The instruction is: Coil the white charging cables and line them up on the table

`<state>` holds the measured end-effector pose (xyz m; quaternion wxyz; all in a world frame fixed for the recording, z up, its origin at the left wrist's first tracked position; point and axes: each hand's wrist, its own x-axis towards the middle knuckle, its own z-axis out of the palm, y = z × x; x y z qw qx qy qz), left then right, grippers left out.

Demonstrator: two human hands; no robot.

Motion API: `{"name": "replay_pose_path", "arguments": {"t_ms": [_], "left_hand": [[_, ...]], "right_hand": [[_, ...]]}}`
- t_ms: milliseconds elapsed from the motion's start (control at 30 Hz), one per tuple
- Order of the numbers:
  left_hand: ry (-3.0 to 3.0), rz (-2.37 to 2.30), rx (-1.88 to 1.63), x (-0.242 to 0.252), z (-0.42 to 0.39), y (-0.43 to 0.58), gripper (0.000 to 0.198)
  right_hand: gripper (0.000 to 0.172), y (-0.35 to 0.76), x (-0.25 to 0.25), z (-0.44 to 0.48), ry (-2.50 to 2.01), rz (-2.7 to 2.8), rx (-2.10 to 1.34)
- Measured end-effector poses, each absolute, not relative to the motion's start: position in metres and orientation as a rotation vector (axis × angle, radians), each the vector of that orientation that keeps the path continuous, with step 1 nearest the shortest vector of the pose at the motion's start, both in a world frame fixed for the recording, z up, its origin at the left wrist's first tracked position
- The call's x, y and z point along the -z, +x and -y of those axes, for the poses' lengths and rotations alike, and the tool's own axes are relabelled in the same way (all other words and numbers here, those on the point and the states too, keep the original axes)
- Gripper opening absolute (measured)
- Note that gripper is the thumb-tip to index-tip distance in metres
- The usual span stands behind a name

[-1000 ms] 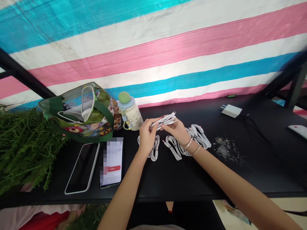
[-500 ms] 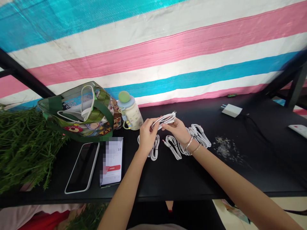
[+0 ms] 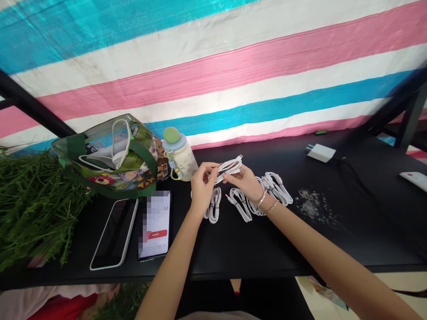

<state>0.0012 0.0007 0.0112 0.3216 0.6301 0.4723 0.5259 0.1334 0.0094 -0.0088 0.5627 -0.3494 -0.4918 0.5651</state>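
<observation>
- Our left hand [image 3: 202, 189] and right hand [image 3: 245, 181] meet in front of us, with the fingers [image 3: 208, 167] of both clamped on a looped white USB cable [image 3: 229, 168].
- The cable sits between the two sets of fingers, held above the table [image 3: 233, 260]. Its metal plug [image 3: 240, 156] pokes out just past our right fingertips.
- Directly below the fingers lies a row of coiled white cables [image 3: 215, 205]. One lies under our left hand, and the others spread out beneath and beyond our right wrist. We count about four, though our hands partly hide them.
- So far, those coils are already bundled and laid down, while the loop in our fingers is held up, its coils not yet lying flat.
- Two thin bangles [image 3: 267, 200] circle our right wrist.
- Left of the fingers stand a cream drinking bottle [image 3: 180, 161] with a green-topped lid and a clear tote bag [image 3: 105, 155] with dark green straps.
- Nearer us and further left lie a phone [image 3: 155, 226] with a blurred screen and a white-cased phone [image 3: 114, 233].
- Further left, a heap of green herbs [image 3: 33, 204] spills over the table's end.
- Right of the fingers are scattered pale crumbs [image 3: 313, 206], then a white plug-in charger [image 3: 320, 153] with a black cord [image 3: 353, 178].
- Behind everything hangs a striped tarp [image 3: 213, 75].
</observation>
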Motion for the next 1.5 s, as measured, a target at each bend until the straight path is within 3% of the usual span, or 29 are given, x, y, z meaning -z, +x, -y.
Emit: {"name": "replay_pose_path", "arguments": {"t_ms": [533, 800, 1100, 1500], "left_hand": [[1.558, -1.201, -1.372, -0.0097, -0.0029, 0.0022, 0.008], [1.592, -1.212, -1.271, -0.0133, -0.0006, 0.0026, 0.011], [1.558, -1.202, -1.237, -0.0142, 0.0008, 0.0040, 0.011], [1.504, -1.265, -1.209, -0.0153, 0.0025, 0.0046, 0.010]], "right_hand": [[0.049, 0.1342, 0.0124, -0.0108, -0.801, 1.187, -1.323], [0.042, 0.1340, 0.0133, -0.0116, -0.852, 1.204, -1.298], [0.049, 0.1300, 0.0102, -0.0104, -0.902, 1.132, -1.302], [0.044, 0.1323, 0.0053, -0.0105, -0.936, 1.288, -1.208]]}}
